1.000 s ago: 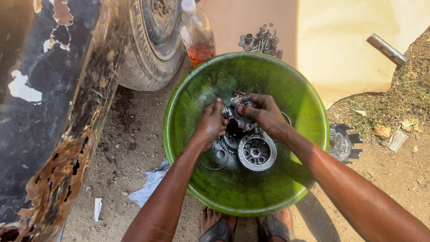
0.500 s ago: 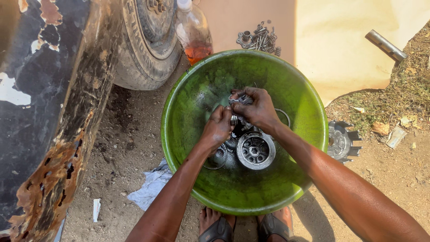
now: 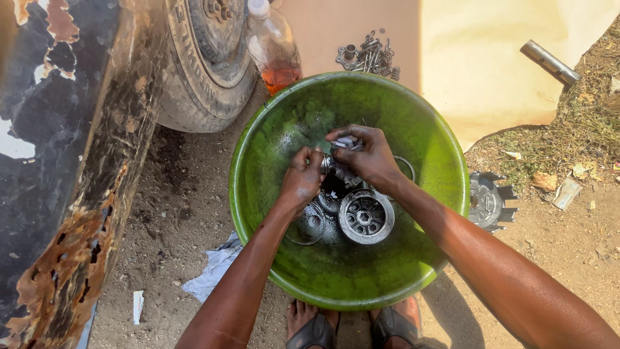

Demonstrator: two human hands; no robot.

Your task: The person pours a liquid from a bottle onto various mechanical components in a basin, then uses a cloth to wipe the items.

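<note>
Green basin (image 3: 445, 161) holds round metal parts (image 3: 365, 216).

Both forearms are bare with no sleeves, and the feet wear dark strapped sandals (image 3: 352, 329).

Basin (image 3: 445, 161) rim open above; tyre (image 3: 200, 71) blocks left.

Under my hands I see a bright green basin (image 3: 413, 116) holding grey metal parts (image 3: 365, 216). Beyond my left hand (image 3: 302, 181) stands a clear bottle (image 3: 274, 48) of orange liquid; left of it, rust-mottled black bodywork (image 3: 64, 194). Tan cardboard (image 3: 478, 58) lies beyond my right hand (image 3: 368, 155).
</note>
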